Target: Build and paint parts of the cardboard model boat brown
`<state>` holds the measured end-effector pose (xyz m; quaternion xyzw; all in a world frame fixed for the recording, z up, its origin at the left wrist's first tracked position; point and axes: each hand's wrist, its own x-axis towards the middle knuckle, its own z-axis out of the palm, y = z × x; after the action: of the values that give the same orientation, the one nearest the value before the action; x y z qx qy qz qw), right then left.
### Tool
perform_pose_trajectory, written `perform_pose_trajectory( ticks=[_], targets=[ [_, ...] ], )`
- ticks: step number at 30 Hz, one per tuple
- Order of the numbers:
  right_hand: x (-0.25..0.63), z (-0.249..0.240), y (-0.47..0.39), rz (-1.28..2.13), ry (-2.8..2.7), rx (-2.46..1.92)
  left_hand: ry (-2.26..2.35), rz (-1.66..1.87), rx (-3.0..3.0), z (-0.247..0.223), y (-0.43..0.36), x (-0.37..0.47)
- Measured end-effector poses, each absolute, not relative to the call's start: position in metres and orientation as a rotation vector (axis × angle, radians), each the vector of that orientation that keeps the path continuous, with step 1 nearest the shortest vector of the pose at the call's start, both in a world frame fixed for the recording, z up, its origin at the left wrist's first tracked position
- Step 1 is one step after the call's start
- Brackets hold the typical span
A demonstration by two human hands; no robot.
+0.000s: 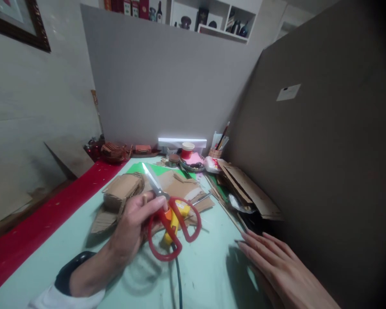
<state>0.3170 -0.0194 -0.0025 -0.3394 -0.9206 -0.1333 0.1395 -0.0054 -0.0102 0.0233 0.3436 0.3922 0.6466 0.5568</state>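
My left hand (133,225) is closed around the middle of a pair of scissors (190,234) with red handles. The blades point up and away, and the handle loops hang toward the right. Behind the loops lies a yellow hot glue gun (175,221), partly hidden, with a dark cord running toward me. A layered cardboard model (120,193) sits just beyond my left hand on the table. My right hand (276,262) hovers low over the table's right side, fingers stretched out and nothing seen in it. Cardboard sheets (180,184) lie beyond the scissors.
A pale green table (209,266) is bounded by a grey panel (173,86) behind and a dark panel (318,141) at right. Cardboard strips (254,191) are stacked along the right edge. A red paper cup (187,152) and a pencil holder (215,152) stand at the back.
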Motion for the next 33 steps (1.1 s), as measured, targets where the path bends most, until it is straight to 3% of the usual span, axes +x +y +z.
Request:
perform_pose_trajectory(
  ticks=[8, 14, 23, 33],
  targets=[
    [0.238, 0.013, -0.005, -0.158, -2.581, -0.968, 1.039, 2.065, 0.622, 0.058, -0.013, -0.027],
    [0.203, 0.015, 0.015, -0.097, -2.588, -0.962, 0.977, 2.170, 0.636, 0.068, -0.022, -0.032],
    [0.159, -0.010, 0.037, -0.159, -2.699, -0.682, 0.863, 1.682, 0.756, 0.046, -0.015, -0.035],
    [0.158, -0.026, 0.051, -0.156, -2.601, -0.427, 0.848, 1.526, 0.833, 0.038, -0.019, -0.017]
  ],
)
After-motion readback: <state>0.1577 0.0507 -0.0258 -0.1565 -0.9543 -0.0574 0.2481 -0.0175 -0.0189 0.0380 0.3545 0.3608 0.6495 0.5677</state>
